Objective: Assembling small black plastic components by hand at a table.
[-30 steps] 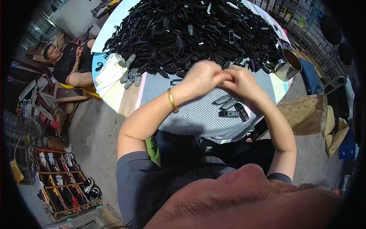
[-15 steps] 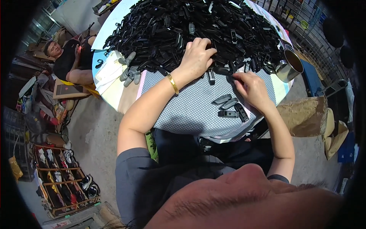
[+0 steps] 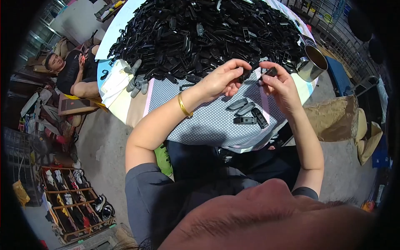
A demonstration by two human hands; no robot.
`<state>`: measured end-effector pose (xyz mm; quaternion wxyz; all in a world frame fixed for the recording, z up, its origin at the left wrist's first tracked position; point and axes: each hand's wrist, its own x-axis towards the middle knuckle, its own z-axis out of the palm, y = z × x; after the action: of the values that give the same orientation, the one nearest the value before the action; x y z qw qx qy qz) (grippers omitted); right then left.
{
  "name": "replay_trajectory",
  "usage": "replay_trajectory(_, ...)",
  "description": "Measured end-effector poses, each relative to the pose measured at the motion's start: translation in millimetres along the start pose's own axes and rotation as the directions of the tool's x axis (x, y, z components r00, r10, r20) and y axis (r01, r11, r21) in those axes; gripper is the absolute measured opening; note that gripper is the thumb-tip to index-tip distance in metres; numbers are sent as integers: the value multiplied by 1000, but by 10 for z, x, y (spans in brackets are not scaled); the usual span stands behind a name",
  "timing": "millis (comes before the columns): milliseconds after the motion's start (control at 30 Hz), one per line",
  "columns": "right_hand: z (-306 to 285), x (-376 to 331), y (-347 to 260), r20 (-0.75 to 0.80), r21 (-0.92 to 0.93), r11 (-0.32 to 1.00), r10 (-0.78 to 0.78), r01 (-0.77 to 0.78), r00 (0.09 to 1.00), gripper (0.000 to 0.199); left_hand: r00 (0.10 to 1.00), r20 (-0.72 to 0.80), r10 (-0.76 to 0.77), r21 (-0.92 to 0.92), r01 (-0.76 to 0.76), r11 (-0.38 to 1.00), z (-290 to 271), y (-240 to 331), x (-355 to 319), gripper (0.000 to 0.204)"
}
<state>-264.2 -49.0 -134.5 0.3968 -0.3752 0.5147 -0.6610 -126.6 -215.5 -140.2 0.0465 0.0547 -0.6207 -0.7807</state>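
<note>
— What took up most of the view?

— A round desk (image 3: 125,98) under a dotted grey cloth (image 3: 208,125), and on its far half a great heap of black plastic parts (image 3: 200,33), piled thick and spilling toward the person.

— Anything else standing on it?

— A metal cup (image 3: 313,62) at the right rim, just beside the heap. At the left edge of the heap lay a few grey pieces (image 3: 136,79). Off to the far left another person (image 3: 68,73) sat low beside the desk, and a wooden rack of shoes (image 3: 71,204) stood on the floor at lower left.

— And the hands?

— Both were raised over the near edge of the heap, close together but apart. The left hand (image 3: 221,79), with a gold bangle (image 3: 183,105) on its wrist, had thumb and fingers pinched on a small black piece (image 3: 245,75). The right hand (image 3: 281,81) was likewise closed on a second black piece (image 3: 271,71) at its fingertips.

— Were the two pieces touching?

— No, a small gap showed between them.

— What lay below the hands?

— Four finished-looking black clips (image 3: 248,112) in a small cluster on the cloth, just toward the person from both hands.
</note>
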Motion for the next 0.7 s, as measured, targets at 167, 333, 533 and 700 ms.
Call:
replay_trajectory(167,165,-21,141,-112,141,988,-49,65,992,24,996,86,-24,-362,54,931,118,-32,-35,30)
replay_trajectory(333,77,12,227,-86,50,998,-37,41,996,19,993,85,85,-71,-79,994,152,-33,-70,37)
replay_trajectory(533,112,-30,198,-109,72,997,29,-21,994,21,961,11,276,475,-248,845,133,-121,-33,30)
replay_trajectory(700,106,-35,219,-97,6,1000,24,-24,995,20,908,19,418,705,-309,638,149,-88,-53,28)
